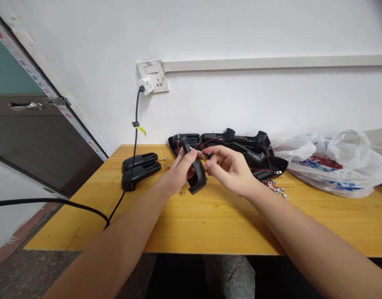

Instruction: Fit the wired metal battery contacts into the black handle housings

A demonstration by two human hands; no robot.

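Black housing (197, 178): held above the tabletop (209, 224) by the left hand (181, 172), its grip closed around the piece. Right hand (230, 170): grip pinched almost shut just beside the housing, on a small item too hidden to identify. Behind the housing: wired housings (216, 139). Left of it: paired housings (138, 170). Right of it: metal terminals (276, 187) and a plastic bag (331, 164).

White wall socket (156, 76) on white wall (241, 33), white plug (145, 85) inside it. Black cable (135, 120) goes down, small yellow tag (141, 131) on it. Yellow wooden table (209, 232). White plastic bag (331, 164) with blue print, right side. Dark door (32, 141), metal handle (25, 106), left side.
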